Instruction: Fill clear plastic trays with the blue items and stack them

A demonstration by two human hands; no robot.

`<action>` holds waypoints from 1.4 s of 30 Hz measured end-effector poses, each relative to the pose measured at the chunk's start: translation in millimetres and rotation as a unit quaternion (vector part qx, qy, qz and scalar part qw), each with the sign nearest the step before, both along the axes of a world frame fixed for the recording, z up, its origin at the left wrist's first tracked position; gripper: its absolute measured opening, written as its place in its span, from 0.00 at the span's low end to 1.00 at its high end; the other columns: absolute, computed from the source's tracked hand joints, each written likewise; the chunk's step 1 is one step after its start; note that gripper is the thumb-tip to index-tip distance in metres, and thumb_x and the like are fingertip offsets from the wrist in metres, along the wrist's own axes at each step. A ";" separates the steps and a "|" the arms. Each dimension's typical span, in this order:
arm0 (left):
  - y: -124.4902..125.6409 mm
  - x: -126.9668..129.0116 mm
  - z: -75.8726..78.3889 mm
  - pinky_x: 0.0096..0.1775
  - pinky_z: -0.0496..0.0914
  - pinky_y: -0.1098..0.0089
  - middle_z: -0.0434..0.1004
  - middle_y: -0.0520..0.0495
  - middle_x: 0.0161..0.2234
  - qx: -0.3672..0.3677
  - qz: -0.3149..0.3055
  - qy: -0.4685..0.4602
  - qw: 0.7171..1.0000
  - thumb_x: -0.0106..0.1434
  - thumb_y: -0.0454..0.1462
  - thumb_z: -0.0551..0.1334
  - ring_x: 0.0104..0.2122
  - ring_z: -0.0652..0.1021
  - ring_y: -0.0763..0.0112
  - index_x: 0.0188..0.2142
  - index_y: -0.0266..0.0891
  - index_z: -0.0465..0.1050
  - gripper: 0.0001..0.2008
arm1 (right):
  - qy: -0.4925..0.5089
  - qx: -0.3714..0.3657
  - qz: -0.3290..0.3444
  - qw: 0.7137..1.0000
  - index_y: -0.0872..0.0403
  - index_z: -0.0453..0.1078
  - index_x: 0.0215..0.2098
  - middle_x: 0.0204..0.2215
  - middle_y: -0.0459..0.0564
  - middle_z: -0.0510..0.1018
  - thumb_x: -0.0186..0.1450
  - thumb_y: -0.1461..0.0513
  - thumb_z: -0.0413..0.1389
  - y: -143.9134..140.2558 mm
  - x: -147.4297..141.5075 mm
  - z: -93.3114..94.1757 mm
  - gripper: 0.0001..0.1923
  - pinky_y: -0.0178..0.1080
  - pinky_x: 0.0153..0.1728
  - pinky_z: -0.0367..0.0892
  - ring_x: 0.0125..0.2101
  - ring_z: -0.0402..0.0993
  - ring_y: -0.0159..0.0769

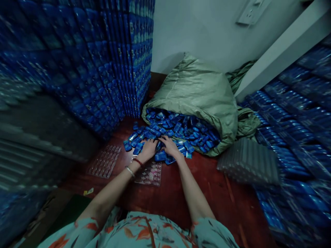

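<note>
Small shiny blue packets (178,127) spill from the mouth of a pale green woven sack (199,82) onto the red-brown tabletop. My left hand (148,150), with a red bead bracelet and a pale one at the wrist, lies on the spilled packets, fingers stretched forward. Close beside it, my right hand (169,146) rests over the same heap with its fingers spread. Some packets lie partly under both hands. Below my left wrist is a clear plastic tray (150,175) with rows of small hollows, partly hidden by the forearm.
Another clear tray (104,161) lies to the left. Tall stacks of filled blue packs (124,62) rise behind it, and more packs (297,134) are piled at right. Nested trays (248,162) stand at the table's right; a larger stack (38,131) is at left.
</note>
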State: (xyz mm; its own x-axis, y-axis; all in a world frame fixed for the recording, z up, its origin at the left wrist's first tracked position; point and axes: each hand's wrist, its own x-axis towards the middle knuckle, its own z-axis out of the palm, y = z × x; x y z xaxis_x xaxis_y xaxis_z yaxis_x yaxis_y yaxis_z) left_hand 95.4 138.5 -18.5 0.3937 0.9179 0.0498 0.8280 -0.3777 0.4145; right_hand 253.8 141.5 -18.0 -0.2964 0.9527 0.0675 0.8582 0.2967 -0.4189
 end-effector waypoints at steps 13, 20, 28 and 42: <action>0.4 -54.1 -22.5 0.50 0.66 0.63 0.74 0.42 0.45 -0.023 0.000 -0.159 0.987 0.60 0.34 0.60 0.47 0.74 0.62 0.47 0.37 0.67 0.14 | 0.173 0.019 -0.070 0.982 0.55 0.67 0.46 0.38 0.52 0.75 0.66 0.57 0.46 -34.4 24.5 11.8 0.16 0.41 0.39 0.66 0.38 0.72 0.40; -33.9 -84.6 -29.5 0.44 0.70 0.66 0.75 0.42 0.44 -0.050 0.080 -0.282 0.955 0.66 0.42 0.52 0.42 0.76 0.66 0.48 0.35 0.68 0.17 | 0.335 -0.122 -0.098 0.929 0.54 0.71 0.38 0.29 0.46 0.76 0.57 0.53 0.56 -108.1 -8.5 -4.5 0.15 0.36 0.31 0.66 0.28 0.70 0.34; -104.5 -110.8 -23.4 0.50 0.68 0.61 0.73 0.42 0.45 -0.110 0.074 -0.318 0.939 0.58 0.40 0.63 0.45 0.74 0.63 0.46 0.39 0.72 0.17 | 0.445 -0.206 -0.144 0.860 0.53 0.66 0.46 0.18 0.40 0.68 0.56 0.53 0.56 -91.0 -13.0 -8.2 0.22 0.32 0.17 0.58 0.16 0.63 0.29; -114.1 -97.2 -15.7 0.42 0.72 0.65 0.63 0.39 0.55 -0.002 0.082 -0.068 0.994 0.67 0.35 0.51 0.44 0.75 0.62 0.56 0.42 0.59 0.18 | 0.158 0.008 -0.042 0.986 0.52 0.62 0.57 0.42 0.54 0.68 0.64 0.66 0.47 -141.9 -33.1 -31.6 0.22 0.39 0.39 0.68 0.41 0.69 0.39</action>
State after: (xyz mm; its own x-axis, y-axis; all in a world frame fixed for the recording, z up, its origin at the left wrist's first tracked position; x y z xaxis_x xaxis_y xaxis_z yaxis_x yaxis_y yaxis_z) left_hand -1.8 24.4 -34.2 0.2288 0.9695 0.0877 0.8146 -0.2400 0.5281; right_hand 220.7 -0.4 -49.5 -0.1775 0.9711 0.1597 0.7071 0.2387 -0.6656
